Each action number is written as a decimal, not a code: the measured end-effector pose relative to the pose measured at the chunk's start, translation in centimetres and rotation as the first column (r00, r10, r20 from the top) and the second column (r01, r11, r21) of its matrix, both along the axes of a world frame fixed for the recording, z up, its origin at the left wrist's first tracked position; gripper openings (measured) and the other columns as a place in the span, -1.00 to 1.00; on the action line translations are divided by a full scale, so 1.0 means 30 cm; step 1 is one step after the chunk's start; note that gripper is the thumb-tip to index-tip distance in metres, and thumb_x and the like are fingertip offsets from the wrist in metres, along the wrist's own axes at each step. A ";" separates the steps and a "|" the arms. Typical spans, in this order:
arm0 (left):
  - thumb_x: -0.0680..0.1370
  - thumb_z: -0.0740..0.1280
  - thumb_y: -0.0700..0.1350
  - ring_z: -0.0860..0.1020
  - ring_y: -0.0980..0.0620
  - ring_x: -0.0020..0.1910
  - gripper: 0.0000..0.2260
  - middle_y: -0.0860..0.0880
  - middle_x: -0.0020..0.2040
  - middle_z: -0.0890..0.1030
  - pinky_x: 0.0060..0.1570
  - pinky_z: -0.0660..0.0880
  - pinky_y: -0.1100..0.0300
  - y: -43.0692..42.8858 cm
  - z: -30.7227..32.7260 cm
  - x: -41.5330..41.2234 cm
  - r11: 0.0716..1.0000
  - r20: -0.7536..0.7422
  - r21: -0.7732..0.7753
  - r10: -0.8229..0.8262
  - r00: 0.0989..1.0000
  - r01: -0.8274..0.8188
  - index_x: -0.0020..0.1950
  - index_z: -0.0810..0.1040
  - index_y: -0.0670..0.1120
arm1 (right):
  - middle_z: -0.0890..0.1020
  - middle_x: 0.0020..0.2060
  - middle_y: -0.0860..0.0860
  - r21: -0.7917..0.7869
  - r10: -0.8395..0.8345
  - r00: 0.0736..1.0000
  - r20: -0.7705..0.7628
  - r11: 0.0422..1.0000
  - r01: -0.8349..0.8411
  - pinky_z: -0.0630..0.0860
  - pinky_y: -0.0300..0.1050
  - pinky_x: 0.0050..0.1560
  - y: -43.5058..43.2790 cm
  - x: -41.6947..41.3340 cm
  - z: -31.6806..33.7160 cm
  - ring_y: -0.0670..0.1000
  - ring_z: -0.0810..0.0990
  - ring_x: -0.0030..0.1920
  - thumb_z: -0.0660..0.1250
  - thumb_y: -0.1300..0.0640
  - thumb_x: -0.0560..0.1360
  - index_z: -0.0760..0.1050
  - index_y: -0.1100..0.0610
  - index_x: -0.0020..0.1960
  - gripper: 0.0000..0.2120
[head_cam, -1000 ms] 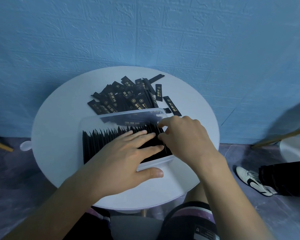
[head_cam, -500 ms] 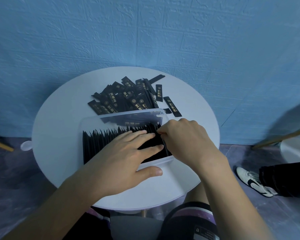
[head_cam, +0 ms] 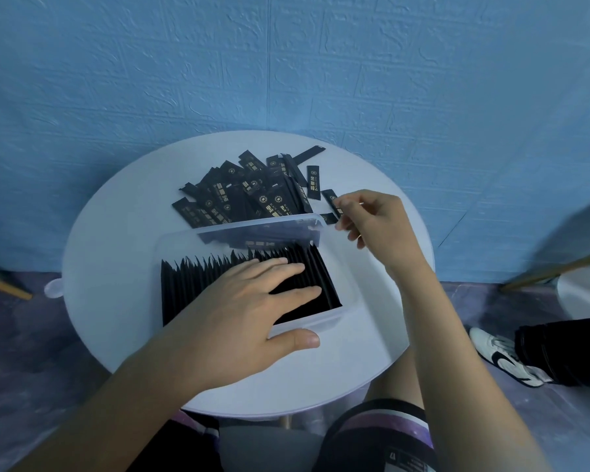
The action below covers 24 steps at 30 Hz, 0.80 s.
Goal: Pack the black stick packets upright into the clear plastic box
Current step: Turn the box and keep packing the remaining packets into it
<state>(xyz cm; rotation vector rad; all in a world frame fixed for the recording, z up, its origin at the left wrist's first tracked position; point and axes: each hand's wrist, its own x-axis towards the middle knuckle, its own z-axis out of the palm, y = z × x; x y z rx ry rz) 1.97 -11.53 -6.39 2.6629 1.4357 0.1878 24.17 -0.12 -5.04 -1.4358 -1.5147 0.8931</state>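
Location: round white table (head_cam: 116, 335) set against a blue textured wall (head_cam: 286, 63).

Clear plastic box (head_cam: 184, 245): it sits at the centre of the table, long side across the view. A row of black stick packets (head_cam: 198, 287) stands upright in it, edges up, filling it from the right end wall towards the left. A strip of bare box floor shows at the left end and along the far wall.

Loose pile of packets (head_cam: 252, 192): it lies flat and overlapping on the table just behind the box's far wall, gold print facing up.

Left hand (head_cam: 249, 311): the palm is down and the fingers are straight, resting on the tops of the upright row at its right half. The thumb lies on the table just outside the near wall. The grip is wide and holds nothing.

Right hand (head_cam: 378, 226): it is raised beyond the box's far right corner with the fingers curled. A fingertip meets a single packet (head_cam: 331, 202) at the right edge of the pile. I cannot tell whether the grip has closed on that packet or only touches it.

Other items: a white shoe (head_cam: 504, 359) is on the floor to the right.
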 end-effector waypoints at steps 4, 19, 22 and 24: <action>0.59 -0.05 0.47 0.34 -0.02 0.53 -0.38 0.05 0.54 0.40 0.48 0.13 0.07 0.003 -0.001 -0.002 1.000 0.019 -0.010 0.005 1.000 -0.005 0.48 0.46 0.20 | 0.66 -0.22 -0.09 0.009 -0.132 0.949 0.285 0.991 0.135 0.46 -0.08 -0.10 0.141 0.013 -0.089 0.07 0.64 -0.12 0.35 0.01 0.55 0.64 -0.02 0.00 -0.89; 0.59 0.00 0.46 0.33 0.01 0.53 -0.41 0.08 0.54 0.40 0.48 0.06 0.08 0.001 0.008 -0.002 1.000 0.037 -0.018 0.016 0.999 -0.016 0.47 0.46 0.22 | 0.69 -0.12 0.04 -0.125 -0.086 0.963 0.254 0.985 0.120 0.56 0.01 0.06 0.338 -0.027 -0.108 0.11 0.62 -0.13 0.44 0.04 0.50 0.55 0.00 -0.14 -0.91; 0.58 0.00 0.46 0.32 0.01 0.54 -0.41 0.07 0.55 0.39 0.49 0.03 0.08 -0.002 0.010 0.000 0.999 0.045 -0.028 0.016 0.999 -0.015 0.47 0.46 0.22 | 0.68 -0.15 0.01 -0.096 -0.029 0.964 0.262 0.994 0.056 0.53 -0.03 0.05 0.377 -0.078 -0.093 0.10 0.64 -0.07 0.45 0.03 0.51 0.59 0.02 0.00 -0.89; 0.58 0.00 0.47 0.29 0.02 0.55 -0.40 0.07 0.56 0.37 0.49 0.01 0.11 -0.001 0.012 -0.002 0.999 0.053 -0.034 0.017 0.998 -0.015 0.48 0.44 0.23 | 0.68 -0.02 0.04 -0.115 0.033 0.921 0.387 0.993 0.013 0.49 -0.06 0.11 0.391 -0.102 -0.084 0.11 0.62 0.04 0.40 0.01 0.55 0.59 0.00 0.19 -0.77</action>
